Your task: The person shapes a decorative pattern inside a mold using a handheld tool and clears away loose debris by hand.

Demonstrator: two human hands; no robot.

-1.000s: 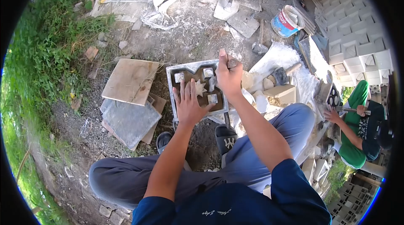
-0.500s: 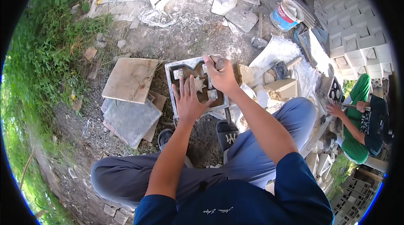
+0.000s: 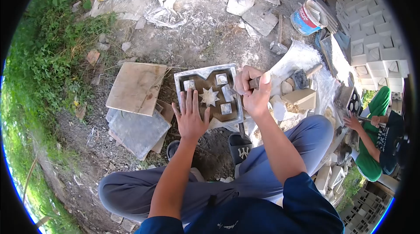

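Observation:
A square metal mould (image 3: 177,86) lies on the ground in front of me, with a star-shaped core (image 3: 209,97) and several small square blocks standing up inside it. Fingers spread, my left hand (image 3: 191,118) rests over the mould's near left edge. My right hand (image 3: 255,92) is closed around the short wooden handle of a tool (image 3: 255,83) at the mould's right side. The tool's working end is mostly hidden, so its kind is unclear. A dark metal bar (image 3: 242,131) sticks out of the mould's near right corner.
Flat boards (image 3: 136,87) are stacked to the left. Broken pale blocks (image 3: 299,98) lie right of the mould. Further off are a paint bucket (image 3: 309,17) and a trowel (image 3: 240,0). A co-worker (image 3: 372,142) sits at the right beside stacked patterned blocks (image 3: 378,37).
My right hand has moved from above the mould's far right corner to its right side, tool still in it. My left hand has shifted slightly down, and more of the mould's inside shows.

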